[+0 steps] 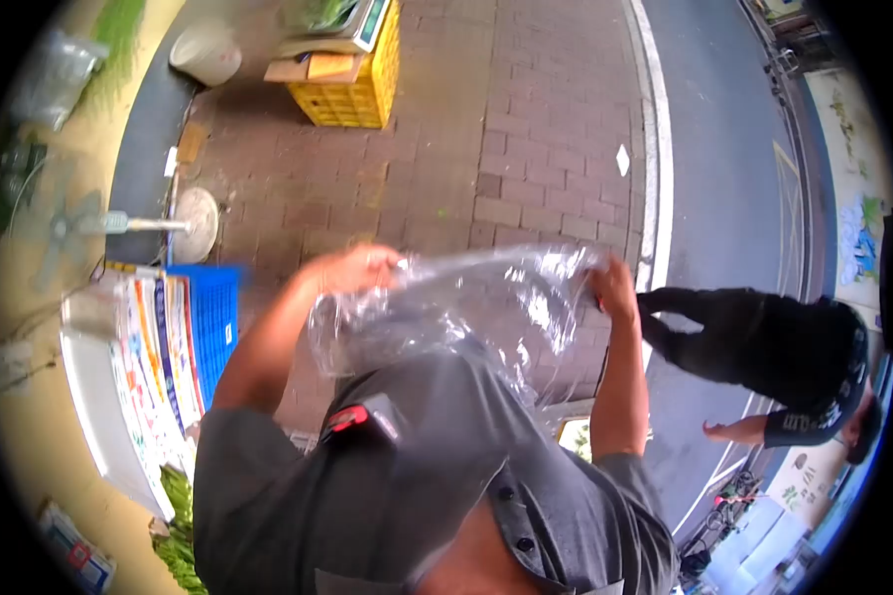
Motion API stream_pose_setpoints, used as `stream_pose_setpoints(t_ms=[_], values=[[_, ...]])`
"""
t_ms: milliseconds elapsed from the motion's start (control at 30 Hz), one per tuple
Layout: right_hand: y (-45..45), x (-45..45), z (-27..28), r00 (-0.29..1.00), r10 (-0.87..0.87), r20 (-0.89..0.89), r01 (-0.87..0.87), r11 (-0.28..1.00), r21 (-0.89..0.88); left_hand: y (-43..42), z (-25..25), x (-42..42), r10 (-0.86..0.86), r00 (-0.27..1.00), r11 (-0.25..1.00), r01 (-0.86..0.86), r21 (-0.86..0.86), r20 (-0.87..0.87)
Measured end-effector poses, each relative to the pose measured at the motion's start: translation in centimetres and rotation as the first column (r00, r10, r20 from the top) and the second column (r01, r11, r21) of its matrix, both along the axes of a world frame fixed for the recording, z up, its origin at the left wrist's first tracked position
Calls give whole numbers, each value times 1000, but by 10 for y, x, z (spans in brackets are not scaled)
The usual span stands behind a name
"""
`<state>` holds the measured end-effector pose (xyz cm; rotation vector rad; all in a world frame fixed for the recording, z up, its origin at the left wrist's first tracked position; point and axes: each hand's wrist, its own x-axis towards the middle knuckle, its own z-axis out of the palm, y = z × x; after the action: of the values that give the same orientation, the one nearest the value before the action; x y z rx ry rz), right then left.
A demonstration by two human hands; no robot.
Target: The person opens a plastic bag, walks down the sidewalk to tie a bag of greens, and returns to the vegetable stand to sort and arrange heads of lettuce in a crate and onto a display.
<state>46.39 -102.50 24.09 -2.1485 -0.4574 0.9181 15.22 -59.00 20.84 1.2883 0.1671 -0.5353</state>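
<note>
A clear plastic bag (486,297) is stretched out in front of my chest, crumpled and shiny. My left hand (357,270) grips its edge on one side, fingers closed on the film. On the opposite side my right hand (615,288) pinches the other end. The bag's lower part hangs loosely against my grey shirt (427,446). Its film is see-through, and the brick paving shows behind it.
A yellow crate (352,99) carries a scale (362,30) with greens on top. At the left stand a white bucket (206,55), a fan (64,223), a blue basket (208,332) and a white foam box (104,397). A person in dark clothes (764,337) stands by the road (704,119).
</note>
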Motion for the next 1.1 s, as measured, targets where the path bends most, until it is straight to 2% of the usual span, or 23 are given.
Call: stream_pose_setpoints(t_ms=[33, 100, 167, 233, 300, 367, 400, 433, 467, 500, 533, 567, 600, 667, 733, 767, 800, 833, 867, 900, 967, 1033, 1100], values=[[-16, 2, -2, 991, -20, -135, 14, 999, -39, 4, 14, 13, -69, 997, 998, 68, -13, -42], [-53, -15, -9, 768, -299, -567, 398, 916, 57, 6, 26, 36, -194, 980, 979, 196, 63, -31], [-87, -20, 0, 680, -273, -681, 399, 916, 31, 9, 26, 59, -300, 948, 954, 300, -19, -103], [-103, -2, 31, 612, -495, -617, 474, 854, -216, 12, 60, 103, -410, 906, 860, 423, 285, -108], [-124, 47, 34, 752, -545, -370, 404, 825, -395, 20, 56, 150, -421, 887, 849, 460, 261, -192], [-118, 119, 10, 981, -195, 23, 192, 924, -330, 28, 50, 202, -387, 885, 853, 450, 263, -259], [-66, 157, 33, 971, 4, 239, 92, 916, -390, 28, 41, 226, -409, 891, 848, 450, 278, -195], [-23, 186, 32, 977, -120, 175, 139, 985, -98, 24, 27, 249, -434, 892, 842, 452, 294, -127], [61, 211, 73, 998, -4, 60, 17, 975, -221, 30, 22, 283, -452, 891, 832, 439, 340, -45], [111, 231, 72, 991, 135, -17, -135, 991, -11, 26, 31, 315, -404, 911, 850, 409, 332, -86], [164, 248, 82, 942, 314, -118, -314, 949, 18, 23, 39, 344, -422, 903, 856, 426, 293, -83], [201, 260, 76, 864, 500, -61, -473, 847, 245, 28, 46, 382, -429, 901, 860, 429, 277, -64], [230, 270, 64, 774, 628, -82, -585, 758, 287, 36, 59, 418, -379, 924, 862, 375, 342, -58], [256, 296, 21, 601, 697, -390, -556, 716, 422, 50, 77, 463, -291, 949, 876, 314, 365, -120], [265, 334, 6, 495, 773, -397, -661, 632, 405, 73, 81, 500, -241, 967, 884, 255, 391, -87], [266, 352, 3, 568, 749, -341, -629, 662, 407, 87, 79, 520, -214, 975, 889, 222, 401, -64], [281, 382, 26, 526, 795, -302, -725, 605, 329, 101, 85, 542, -225, 970, 887, 244, 393, -94], [278, 401, -18, 560, 810, -173, -740, 583, 335, 112, 82, 563, -202, 971, 865, 239, 440, -131], [288, 426, -12, 575, 681, -453, -541, 732, 414, 125, 80, 587, -176, 976, 879, 214, 425, -127], [299, 450, -16, 649, 653, -390, -524, 756, 393, 136, 77, 608, -152, 980, 894, 190, 405, -126], [339, 513, 25, 604, 651, -460, -604, 751, 269, 162, 59, 649, -129, 986, 871, 162, 465, -104], [359, 568, 5, 656, 613, -441, -527, 790, 314, 195, 48, 697, -119, 973, 918, 184, 352, -198], [397, 624, 7, 754, 529, -390, -476, 849, 230, 235, 22, 746, -147, 984, 933, 173, 314, -104]])
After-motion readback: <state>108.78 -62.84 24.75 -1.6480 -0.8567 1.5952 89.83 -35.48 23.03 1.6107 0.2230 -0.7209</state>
